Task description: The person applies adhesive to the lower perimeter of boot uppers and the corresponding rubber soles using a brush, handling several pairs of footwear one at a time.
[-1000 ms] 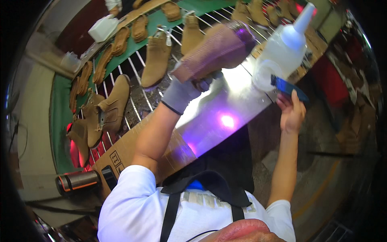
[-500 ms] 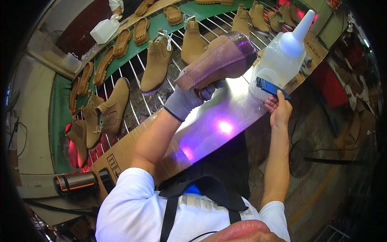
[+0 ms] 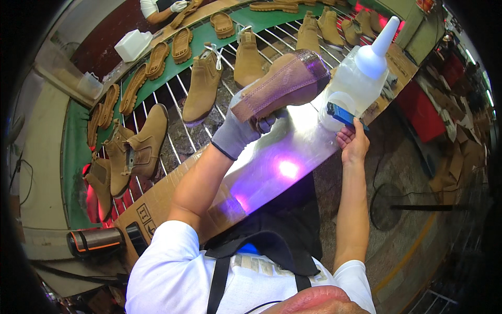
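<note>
I watch through the head camera as the left hand [image 3: 238, 128], in a grey knit glove, grips a tan suede ankle boot [image 3: 280, 86] with fingers curled beneath it, some hidden from me; the boot hangs above a shiny metal sheet [image 3: 293, 149], its shaft end near the glove, its glossy dark end pointing up and right; the bare right hand [image 3: 354, 145] pinches a blue brush with a dark tip [image 3: 345, 116] between thumb and fingers, closed on its lower end; that tip lies in front of the round lower part of a translucent white bottle with a cone nozzle [image 3: 361, 73], though I cannot tell whether they touch; beyond, more tan boots [image 3: 202, 86] line a rack of metal rods, and ridged tan soles [image 3: 182, 46] lie along a green ledge [image 3: 201, 39]; a steel flask with orange trim [image 3: 97, 242] lies near my lower left; at top, I see a co-worker's white-gloved hand [image 3: 179, 6].
</note>
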Demonstrator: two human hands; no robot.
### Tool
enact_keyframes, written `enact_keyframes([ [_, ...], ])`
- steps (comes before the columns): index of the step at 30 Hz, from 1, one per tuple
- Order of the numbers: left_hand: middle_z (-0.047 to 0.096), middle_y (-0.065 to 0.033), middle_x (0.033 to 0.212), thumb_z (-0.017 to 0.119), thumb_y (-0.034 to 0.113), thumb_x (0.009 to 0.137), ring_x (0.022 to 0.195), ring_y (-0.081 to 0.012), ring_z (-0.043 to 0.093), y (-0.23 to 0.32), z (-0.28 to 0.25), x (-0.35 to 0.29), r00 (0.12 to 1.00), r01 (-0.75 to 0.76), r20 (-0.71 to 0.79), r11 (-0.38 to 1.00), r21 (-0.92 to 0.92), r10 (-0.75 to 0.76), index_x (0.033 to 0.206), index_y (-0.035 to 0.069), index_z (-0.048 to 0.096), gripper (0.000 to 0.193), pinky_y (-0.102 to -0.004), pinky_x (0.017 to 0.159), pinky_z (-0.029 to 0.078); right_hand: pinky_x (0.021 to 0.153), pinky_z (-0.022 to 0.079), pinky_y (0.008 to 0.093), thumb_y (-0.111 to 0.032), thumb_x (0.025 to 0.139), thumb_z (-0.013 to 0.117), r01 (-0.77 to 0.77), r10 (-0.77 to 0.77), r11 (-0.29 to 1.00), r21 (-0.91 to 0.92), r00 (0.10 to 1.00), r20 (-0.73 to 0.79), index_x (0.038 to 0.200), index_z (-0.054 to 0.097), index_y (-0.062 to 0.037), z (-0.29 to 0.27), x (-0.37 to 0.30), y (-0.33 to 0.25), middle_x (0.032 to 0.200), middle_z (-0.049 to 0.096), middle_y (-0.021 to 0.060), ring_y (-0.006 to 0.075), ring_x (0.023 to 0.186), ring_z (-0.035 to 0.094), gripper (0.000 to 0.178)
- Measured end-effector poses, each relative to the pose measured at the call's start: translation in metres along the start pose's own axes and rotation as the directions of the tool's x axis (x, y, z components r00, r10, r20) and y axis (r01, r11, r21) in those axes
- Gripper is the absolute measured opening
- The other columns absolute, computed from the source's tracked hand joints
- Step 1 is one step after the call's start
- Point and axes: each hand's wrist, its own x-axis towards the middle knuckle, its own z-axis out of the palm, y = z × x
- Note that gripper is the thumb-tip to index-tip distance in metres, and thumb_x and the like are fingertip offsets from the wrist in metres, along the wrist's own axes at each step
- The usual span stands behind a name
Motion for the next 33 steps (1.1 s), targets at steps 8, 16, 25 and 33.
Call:
enact_keyframes([
  [8, 0.07, -0.0295, 0.104, 0.048, 0.045, 0.107, 0.063, -0.0141, 0.069, 0.01, -0.015, -0.013, 0.991, 0.021, 0.135, 1.0, 0.016, -0.023, 0.138, -0.013, 0.049, 0.066, -0.0186, 0.044, 0.053, 0.05, 0.053, 0.0257, -0.05, 0.091, 0.073, -0.01, 0.011, 1.0, 0.023, 1.0, -0.022, 0.087, 0.063, -0.0023, -0.008, -0.023, -0.002, 0.068, 0.062, 0.0055, 0.015, 0.054, 0.062, 0.049],
  [16, 0.065, -0.0245, 0.122, 0.041, 0.033, 0.109, 0.095, -0.0277, 0.071, -0.003, 0.061, -0.048, 0.978, -0.202, 0.0, 0.955, 0.217, 0.207, 0.144, -0.004, 0.047, 0.051, -0.0274, 0.068, 0.058, 0.072, 0.058, 0.0366, -0.004, 0.085, 0.077, 0.94, -0.744, -0.251, -0.23, -0.035, 0.668, 0.101, 0.066, -0.0072, 0.022, -0.201, -0.092, 0.096, 0.068, 0.0068, 0.0261, 0.084, 0.069, 0.02],
  [25, 0.072, -0.0157, 0.116, 0.039, 0.031, 0.113, 0.102, -0.0228, 0.072, -0.089, 0.13, -0.11, 0.904, -0.416, 0.215, 0.644, 0.642, 0.369, 0.131, -0.003, 0.062, 0.045, -0.0344, 0.089, 0.058, 0.113, 0.045, 0.0499, -0.016, 0.093, 0.065, 0.806, -0.371, -0.561, -0.189, -0.041, 0.928, 0.128, 0.064, -0.012, 0.0, -0.276, -0.099, 0.126, 0.067, 0.012, 0.03, 0.123, 0.063, 0.035],
  [33, 0.069, -0.0124, 0.08, 0.054, 0.03, 0.107, 0.068, -0.0241, 0.069, -0.183, 0.189, -0.072, 0.94, -0.288, 0.335, 0.669, 0.685, 0.062, 0.124, 0.007, 0.063, 0.03, -0.0378, 0.058, 0.054, 0.109, 0.046, 0.0524, -0.019, 0.093, 0.07, 0.637, -0.535, -0.567, -0.523, 0.198, 0.821, 0.127, 0.064, -0.0073, -0.103, -0.321, -0.116, 0.128, 0.068, 0.0141, 0.0321, 0.121, 0.065, 0.037],
])
